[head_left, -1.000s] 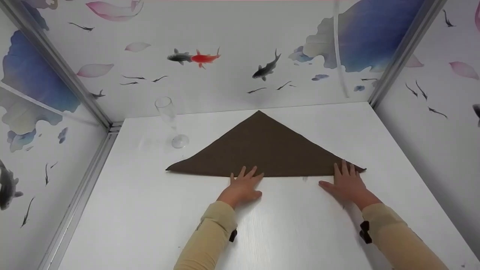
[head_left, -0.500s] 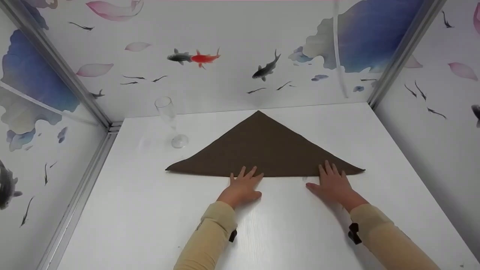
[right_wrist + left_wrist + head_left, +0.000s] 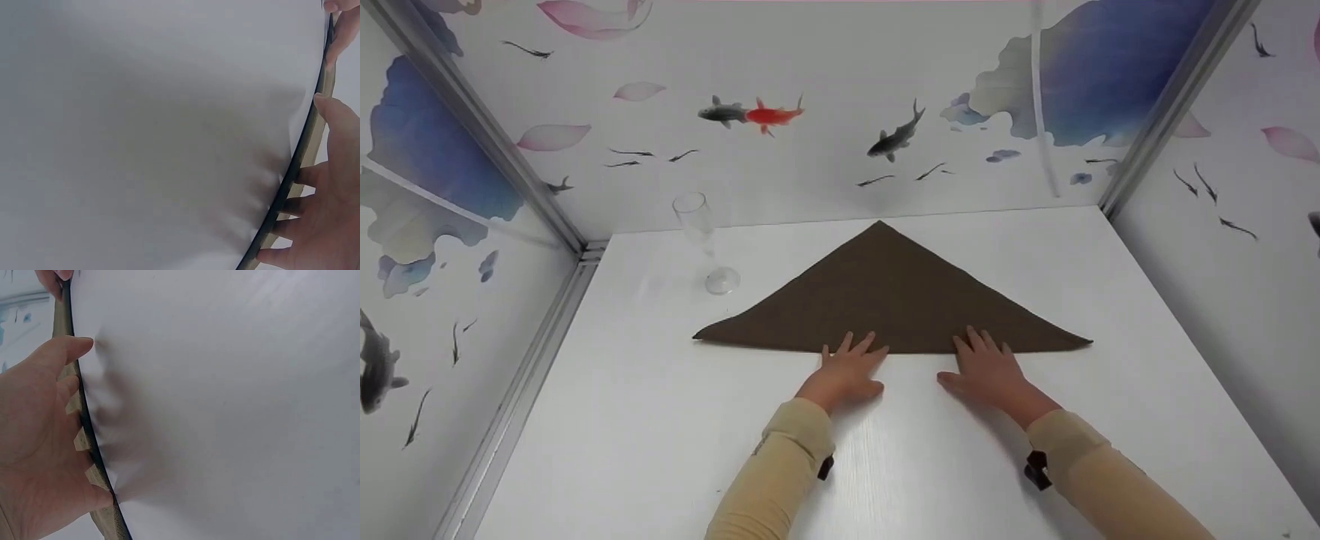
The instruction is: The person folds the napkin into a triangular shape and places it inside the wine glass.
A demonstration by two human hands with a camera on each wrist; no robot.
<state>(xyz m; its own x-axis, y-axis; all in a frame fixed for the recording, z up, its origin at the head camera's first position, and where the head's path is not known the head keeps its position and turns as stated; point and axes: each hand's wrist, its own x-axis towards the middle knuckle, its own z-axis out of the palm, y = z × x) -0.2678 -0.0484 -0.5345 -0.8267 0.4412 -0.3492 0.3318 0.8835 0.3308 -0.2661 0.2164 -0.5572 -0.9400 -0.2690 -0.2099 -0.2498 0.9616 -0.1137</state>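
A dark brown cloth napkin (image 3: 877, 292), folded into a triangle, lies flat with its point at the back and its long folded edge facing me. On the middle of that edge rests my left hand (image 3: 846, 375), fingers spread and straight. My right hand (image 3: 990, 371) lies to the right of it with its fingertips on the same edge, thumb out over the table. In the left wrist view the fingers of the left hand (image 3: 45, 433) reach across the dark fold (image 3: 89, 422). The right wrist view has the right hand (image 3: 332, 208) laid likewise along the fold (image 3: 292, 169).
A clear stemmed glass (image 3: 722, 280) stands upright at the back left, near the napkin's left side. The white table (image 3: 622, 435) is bordered by printed panels (image 3: 810, 172) at the back and both sides, joined by metal posts (image 3: 1181, 105).
My right hand has slid left along the folded edge, from near the right corner toward the left hand. The left hand and the napkin stay in place.
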